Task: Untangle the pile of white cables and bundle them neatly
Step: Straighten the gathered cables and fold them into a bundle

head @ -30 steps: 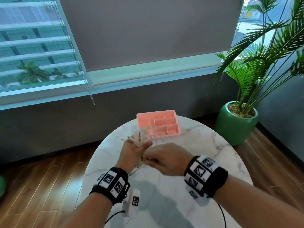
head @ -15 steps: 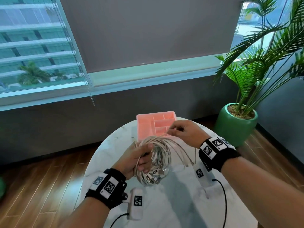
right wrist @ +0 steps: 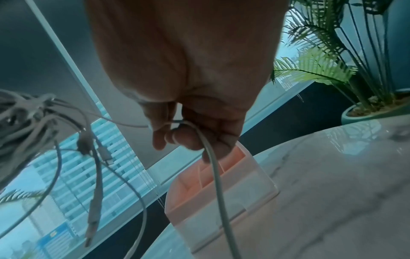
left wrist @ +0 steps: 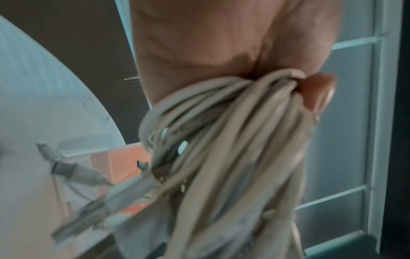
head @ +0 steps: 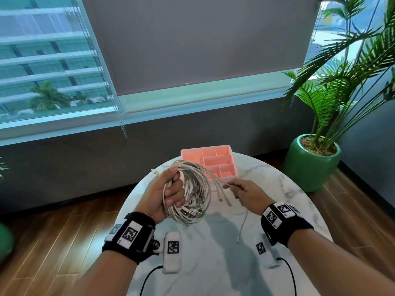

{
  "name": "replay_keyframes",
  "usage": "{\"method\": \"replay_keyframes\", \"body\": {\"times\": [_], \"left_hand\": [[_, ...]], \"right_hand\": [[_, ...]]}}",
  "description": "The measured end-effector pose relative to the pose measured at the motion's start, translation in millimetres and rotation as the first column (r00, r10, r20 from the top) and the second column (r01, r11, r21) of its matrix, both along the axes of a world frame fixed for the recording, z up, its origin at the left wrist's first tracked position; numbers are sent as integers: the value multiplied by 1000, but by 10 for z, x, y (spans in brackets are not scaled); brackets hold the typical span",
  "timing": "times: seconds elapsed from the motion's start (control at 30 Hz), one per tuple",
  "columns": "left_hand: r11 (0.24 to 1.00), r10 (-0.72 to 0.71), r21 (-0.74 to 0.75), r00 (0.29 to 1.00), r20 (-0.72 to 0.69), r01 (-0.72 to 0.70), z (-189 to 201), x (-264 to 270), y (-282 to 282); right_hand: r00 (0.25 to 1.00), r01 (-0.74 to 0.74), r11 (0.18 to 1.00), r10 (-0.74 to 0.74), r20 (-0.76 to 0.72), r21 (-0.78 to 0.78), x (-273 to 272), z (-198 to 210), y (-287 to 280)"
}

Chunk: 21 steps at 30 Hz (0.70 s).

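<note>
Many loops of thin white cables [head: 188, 195] hang as one coil in the air above the marble counter [head: 277, 189], at about 10 o'clock from its middle, with the pink organiser tray [head: 215, 159] beyond at 12 o'clock. The left hand [head: 164, 195] has its fingers curled through the coil's centre, gripping one side of the ring; the right hand [head: 245, 193] pinches a single loose strand [right wrist: 213, 166] between thumb and fingers at about 3 o'clock from the coil. The cables look light, limp and smooth, likely to slide and spring open unless the whole ring is clasped where the loops cross. Plug ends [head: 220, 197] dangle stiffly and could snag. The coil's long axis runs roughly 12 to 6 o'clock; the free strand trails toward 5 o'clock, down onto the counter.
</note>
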<state>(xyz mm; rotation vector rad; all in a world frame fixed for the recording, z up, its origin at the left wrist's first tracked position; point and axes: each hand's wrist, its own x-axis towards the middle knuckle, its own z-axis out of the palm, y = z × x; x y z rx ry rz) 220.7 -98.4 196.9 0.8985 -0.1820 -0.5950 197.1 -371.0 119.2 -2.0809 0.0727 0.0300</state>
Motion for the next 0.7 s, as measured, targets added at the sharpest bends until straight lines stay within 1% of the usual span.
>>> {"method": "replay_keyframes", "body": {"times": [0.07, 0.13, 0.17, 0.2, 0.23, 0.27, 0.33, 0.37, 0.43, 0.5, 0.53, 0.6, 0.67, 0.7], "left_hand": [[999, 32, -26, 999, -7, -32, 35, 23, 13], [998, 64, -11, 998, 4, -63, 78, 44, 24], [997, 74, 15, 997, 22, -74, 98, 52, 31], [996, 77, 49, 996, 44, -79, 111, 58, 35], [993, 72, 84, 995, 67, -77, 118, 63, 33], [991, 58, 117, 994, 89, -69, 122, 64, 27], [986, 10, 165, 992, 123, -30, 114, 72, 6], [982, -22, 188, 991, 134, -3, 113, 71, -11], [972, -81, 231, 987, 137, 48, 122, 52, -45], [967, -111, 240, 988, 106, 83, 135, 25, -79], [969, -125, 225, 988, 87, 103, 148, 9, -91], [974, -158, 179, 984, 78, 142, 165, -6, -92], [975, -199, 117, 975, 98, 188, 169, 1, -67], [976, -211, 70, 973, 96, 205, 167, 14, -49]], "right_hand": [[993, 36, 995, -24, -119, 97, -14, 37, 6], [971, 95, 983, -56, -232, 160, -30, 87, -5], [963, 126, 976, -77, -259, 180, -39, 146, -1], [963, 152, 969, -101, -250, 193, -31, 215, 15], [974, 154, 966, -113, -199, 208, -18, 302, 40], [988, 127, 971, -107, -107, 202, -6, 414, 73], [994, 33, 992, -46, 99, 123, 55, 615, 144], [987, -3, 998, -8, 160, 69, 70, 731, 198], [972, -93, 996, 93, 215, -12, 88, 938, 349], [950, -241, 970, 241, 201, -23, 122, 1076, 531], [936, -310, 950, 301, 181, 22, 156, 1078, 601], [928, -367, 914, 347, 139, 174, 196, 1022, 699], [939, -343, 881, 327, 105, 326, 201, 875, 728], [945, -319, 852, 321, 67, 415, 170, 796, 734]]}}
